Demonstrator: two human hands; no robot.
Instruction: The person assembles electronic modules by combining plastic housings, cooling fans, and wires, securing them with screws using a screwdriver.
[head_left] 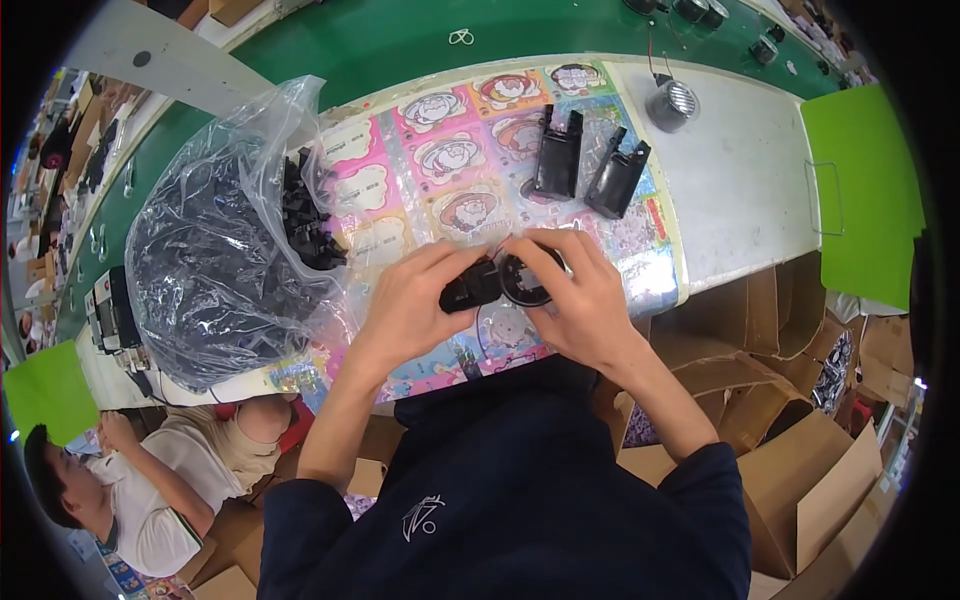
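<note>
My left hand [408, 305] is closed on a black plastic housing [472, 287], held just above the near side of the table. In my right hand [583, 297] is a round black part with an open ring-shaped rim [524, 282], close against the housing. A thin wire hangs below the two parts. Further off lie two black plastic casings [558, 155] on the printed sheet [440, 165]. To the left, a large clear plastic bag [215, 240] stands open, with black plastic parts [308, 220] at its mouth.
A silver and black round motor-like unit [672, 104] with a red wire sits at the right on the white tabletop. Beyond runs a green conveyor belt [400, 40]. Cardboard boxes [790, 480] stand at the lower right. Another person [160, 480] sits at the lower left.
</note>
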